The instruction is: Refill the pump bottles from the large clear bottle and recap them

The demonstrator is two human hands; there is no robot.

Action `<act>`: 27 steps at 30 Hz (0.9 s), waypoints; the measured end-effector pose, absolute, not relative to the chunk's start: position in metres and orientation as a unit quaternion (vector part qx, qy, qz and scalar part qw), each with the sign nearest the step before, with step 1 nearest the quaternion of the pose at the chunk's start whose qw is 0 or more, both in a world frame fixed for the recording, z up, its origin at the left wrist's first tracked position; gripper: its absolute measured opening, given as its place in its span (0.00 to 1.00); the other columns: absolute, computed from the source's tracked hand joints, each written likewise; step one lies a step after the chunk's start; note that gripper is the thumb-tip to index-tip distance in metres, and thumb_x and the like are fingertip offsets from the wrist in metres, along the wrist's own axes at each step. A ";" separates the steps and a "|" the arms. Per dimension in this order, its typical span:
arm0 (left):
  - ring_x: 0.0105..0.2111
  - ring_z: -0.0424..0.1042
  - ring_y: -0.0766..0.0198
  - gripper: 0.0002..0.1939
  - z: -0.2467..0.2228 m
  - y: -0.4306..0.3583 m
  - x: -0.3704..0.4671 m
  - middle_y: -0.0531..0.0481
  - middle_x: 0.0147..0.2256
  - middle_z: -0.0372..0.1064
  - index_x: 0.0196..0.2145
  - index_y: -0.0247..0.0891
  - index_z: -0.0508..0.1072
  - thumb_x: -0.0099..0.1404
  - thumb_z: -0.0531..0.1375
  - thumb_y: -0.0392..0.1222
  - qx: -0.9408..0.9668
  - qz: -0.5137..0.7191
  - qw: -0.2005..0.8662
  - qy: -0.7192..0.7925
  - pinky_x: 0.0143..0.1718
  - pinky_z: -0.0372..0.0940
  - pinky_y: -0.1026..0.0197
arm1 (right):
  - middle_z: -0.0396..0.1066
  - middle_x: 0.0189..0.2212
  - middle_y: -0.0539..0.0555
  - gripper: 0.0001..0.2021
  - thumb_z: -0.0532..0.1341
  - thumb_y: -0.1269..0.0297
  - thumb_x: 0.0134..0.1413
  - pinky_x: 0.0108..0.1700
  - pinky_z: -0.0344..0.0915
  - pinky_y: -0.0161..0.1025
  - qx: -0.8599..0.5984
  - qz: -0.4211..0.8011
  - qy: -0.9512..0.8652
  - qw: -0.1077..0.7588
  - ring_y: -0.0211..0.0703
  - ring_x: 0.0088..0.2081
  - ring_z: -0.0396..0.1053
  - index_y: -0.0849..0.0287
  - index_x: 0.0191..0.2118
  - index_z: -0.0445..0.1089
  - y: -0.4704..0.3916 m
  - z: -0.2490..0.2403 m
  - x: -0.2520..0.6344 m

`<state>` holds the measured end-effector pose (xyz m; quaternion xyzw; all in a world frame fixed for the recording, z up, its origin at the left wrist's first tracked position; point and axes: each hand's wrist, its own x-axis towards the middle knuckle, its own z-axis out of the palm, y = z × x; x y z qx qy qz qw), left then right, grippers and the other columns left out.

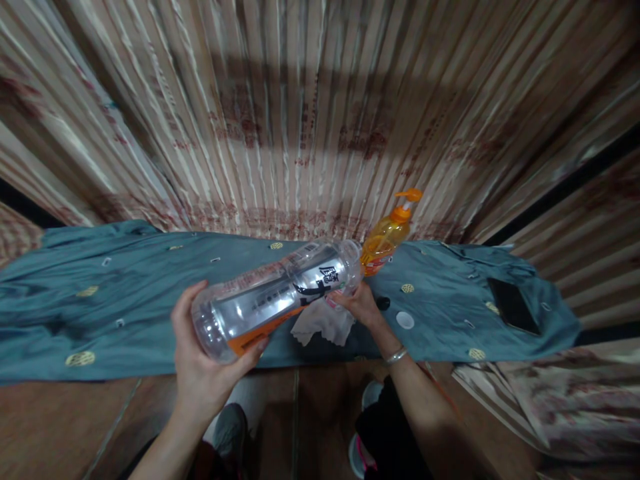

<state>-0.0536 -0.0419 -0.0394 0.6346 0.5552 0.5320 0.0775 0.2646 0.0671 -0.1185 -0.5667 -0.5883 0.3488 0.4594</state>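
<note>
A large clear plastic bottle [270, 300] with a silver and orange label is tilted, its neck up and to the right. My left hand [205, 360] is wrapped round its base end. Near the neck, my right hand [363, 303] has its fingers closed, with a pale cloth [325, 323] hanging just below and left of it; the fingertips are partly hidden by the bottle. Behind the right hand stands an orange pump bottle [385, 243] with yellow-orange liquid.
The teal patterned cloth [140, 293] covers a long narrow surface. On its right lie a white round piece [405, 320], a small black object [383, 303] and a dark phone [514, 307]. A striped curtain [300, 120] hangs behind.
</note>
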 end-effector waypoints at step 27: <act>0.59 0.76 0.35 0.55 -0.033 -0.045 -0.051 0.44 0.64 0.68 0.70 0.61 0.62 0.48 0.80 0.51 0.622 0.539 0.073 0.563 0.61 0.76 0.29 | 0.83 0.32 0.55 0.23 0.74 0.41 0.38 0.38 0.79 0.47 -0.586 0.358 -0.576 0.444 0.53 0.35 0.80 0.54 0.33 0.76 0.066 -0.112 0.264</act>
